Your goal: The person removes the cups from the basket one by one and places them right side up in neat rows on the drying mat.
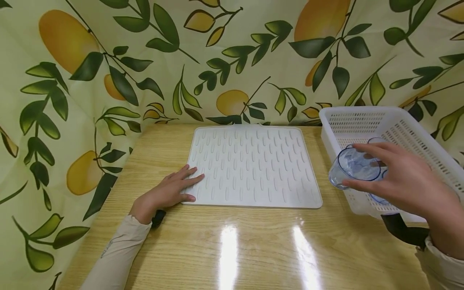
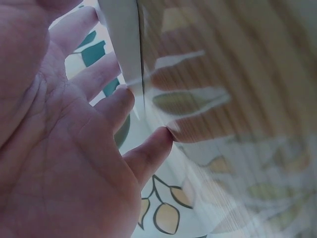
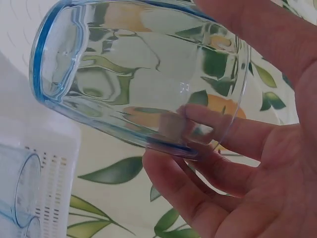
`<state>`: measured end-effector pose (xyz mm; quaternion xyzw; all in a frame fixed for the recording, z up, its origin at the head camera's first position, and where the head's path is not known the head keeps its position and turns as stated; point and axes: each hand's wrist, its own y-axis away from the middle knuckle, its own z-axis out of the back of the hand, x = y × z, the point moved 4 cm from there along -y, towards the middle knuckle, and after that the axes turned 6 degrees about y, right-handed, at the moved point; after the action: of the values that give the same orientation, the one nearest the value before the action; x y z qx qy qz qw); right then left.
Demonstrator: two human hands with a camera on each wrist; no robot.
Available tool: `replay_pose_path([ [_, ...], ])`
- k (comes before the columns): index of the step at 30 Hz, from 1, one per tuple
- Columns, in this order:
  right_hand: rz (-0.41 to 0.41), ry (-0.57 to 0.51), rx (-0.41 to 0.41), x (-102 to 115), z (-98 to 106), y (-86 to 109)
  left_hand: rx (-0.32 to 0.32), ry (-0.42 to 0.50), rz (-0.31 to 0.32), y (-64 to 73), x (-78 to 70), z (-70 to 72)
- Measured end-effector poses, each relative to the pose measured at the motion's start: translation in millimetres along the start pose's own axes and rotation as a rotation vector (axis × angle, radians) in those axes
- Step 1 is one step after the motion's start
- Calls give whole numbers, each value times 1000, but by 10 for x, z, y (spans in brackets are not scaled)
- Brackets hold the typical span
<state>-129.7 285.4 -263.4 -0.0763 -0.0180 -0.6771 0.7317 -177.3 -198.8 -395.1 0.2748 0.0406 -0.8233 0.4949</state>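
A clear, blue-tinted drinking glass (image 1: 342, 171) is tilted in my right hand (image 1: 409, 177), over the left wall of a white basket. Thumb and fingers grip it near the rim; in the right wrist view, the thick blue base of the glass (image 3: 133, 79) points away from the palm. My left hand (image 1: 166, 193) has its fingers spread and resting on the left edge of a white ridged mat (image 1: 250, 201). Seen from the left wrist, the fingertips (image 2: 161, 136) of that hand meet the tabletop and the mat's side.
The white perforated basket (image 1: 330, 121) stands at the right and holds more glasses (image 3: 20, 183), partly hidden behind my right hand. Under everything is a shiny wooden table (image 1: 174, 249). A fruit-and-leaf patterned cloth (image 1: 145, 52) hangs along the back and left.
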Motion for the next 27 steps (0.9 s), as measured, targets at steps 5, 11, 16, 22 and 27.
replay_pose_path([
  [5,45,-12,-13,89,-17,-38,4,4,1,7,9,8],
  [11,79,-72,7,234,-47,-105,10,11,15,12,11,10],
  [16,102,-101,56,328,-111,-176,16,11,24,6,11,2],
  [22,132,-91,70,470,-171,-274,16,-4,14,12,1,18],
  [27,176,-70,67,626,-188,-365,16,-12,12,2,-5,20],
])
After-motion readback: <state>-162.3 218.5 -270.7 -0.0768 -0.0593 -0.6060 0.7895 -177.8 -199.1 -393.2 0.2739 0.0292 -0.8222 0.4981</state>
